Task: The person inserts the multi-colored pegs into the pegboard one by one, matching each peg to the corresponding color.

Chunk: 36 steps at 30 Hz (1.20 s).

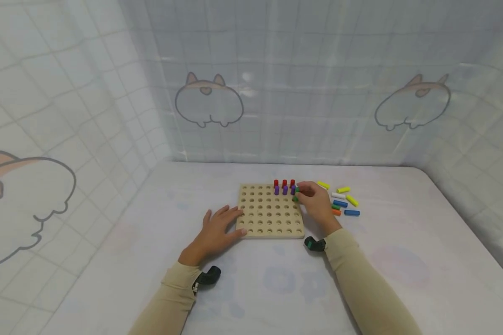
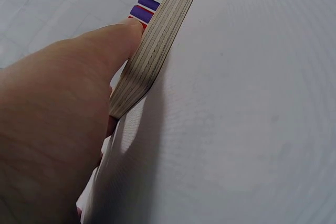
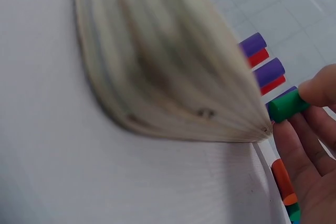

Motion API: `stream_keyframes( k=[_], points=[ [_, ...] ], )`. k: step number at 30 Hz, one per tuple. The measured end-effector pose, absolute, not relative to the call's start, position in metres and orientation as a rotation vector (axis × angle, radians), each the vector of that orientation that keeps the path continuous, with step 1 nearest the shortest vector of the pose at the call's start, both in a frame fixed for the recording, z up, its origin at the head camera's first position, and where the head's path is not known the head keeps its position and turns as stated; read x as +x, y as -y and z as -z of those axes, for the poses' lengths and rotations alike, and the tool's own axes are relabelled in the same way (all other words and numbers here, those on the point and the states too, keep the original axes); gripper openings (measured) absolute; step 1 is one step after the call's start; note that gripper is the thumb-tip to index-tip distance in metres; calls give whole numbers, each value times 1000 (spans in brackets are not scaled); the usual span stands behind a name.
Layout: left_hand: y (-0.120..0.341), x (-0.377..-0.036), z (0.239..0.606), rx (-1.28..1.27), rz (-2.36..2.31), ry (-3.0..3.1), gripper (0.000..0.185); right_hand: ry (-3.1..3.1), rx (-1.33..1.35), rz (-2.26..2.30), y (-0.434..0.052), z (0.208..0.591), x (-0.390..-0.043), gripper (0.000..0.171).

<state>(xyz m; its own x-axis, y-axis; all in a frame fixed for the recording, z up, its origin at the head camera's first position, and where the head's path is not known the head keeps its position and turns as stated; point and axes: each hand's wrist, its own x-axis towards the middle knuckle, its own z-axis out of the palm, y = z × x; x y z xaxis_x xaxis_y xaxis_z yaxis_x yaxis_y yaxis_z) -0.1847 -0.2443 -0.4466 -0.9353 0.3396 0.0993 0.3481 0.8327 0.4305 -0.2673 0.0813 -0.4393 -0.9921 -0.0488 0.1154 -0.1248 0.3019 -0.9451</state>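
A square wooden pegboard (image 1: 272, 236) with rows of round holes lies on the table. Three red pegs (image 1: 284, 182) stand along its back row at the right, and three purple pegs (image 1: 285, 190) stand just in front of them. Between thumb and fingers my right hand (image 1: 316, 203) pinches a green peg (image 3: 286, 105) at the board's right edge, close beside the rightmost purple peg. At the left side, my left hand (image 1: 215, 232) rests against the board with fingers spread and the thumb on its front left corner.
Several loose pegs lie right of the board, among them a yellow peg (image 1: 343, 190), a white peg (image 1: 338, 196), a blue peg (image 1: 352, 212) and an orange peg (image 1: 336, 212). Behind the white table (image 1: 402, 223) hangs a pale curtain (image 1: 310, 93) with printed animals.
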Motion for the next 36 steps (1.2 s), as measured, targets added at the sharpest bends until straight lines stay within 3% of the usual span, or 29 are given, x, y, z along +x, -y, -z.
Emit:
stream_keyframes(
  k=[36],
  points=[
    [250,-189,454,-600,711,2959,68,2508,171,-1811,-89,439,-260,26]
  ],
)
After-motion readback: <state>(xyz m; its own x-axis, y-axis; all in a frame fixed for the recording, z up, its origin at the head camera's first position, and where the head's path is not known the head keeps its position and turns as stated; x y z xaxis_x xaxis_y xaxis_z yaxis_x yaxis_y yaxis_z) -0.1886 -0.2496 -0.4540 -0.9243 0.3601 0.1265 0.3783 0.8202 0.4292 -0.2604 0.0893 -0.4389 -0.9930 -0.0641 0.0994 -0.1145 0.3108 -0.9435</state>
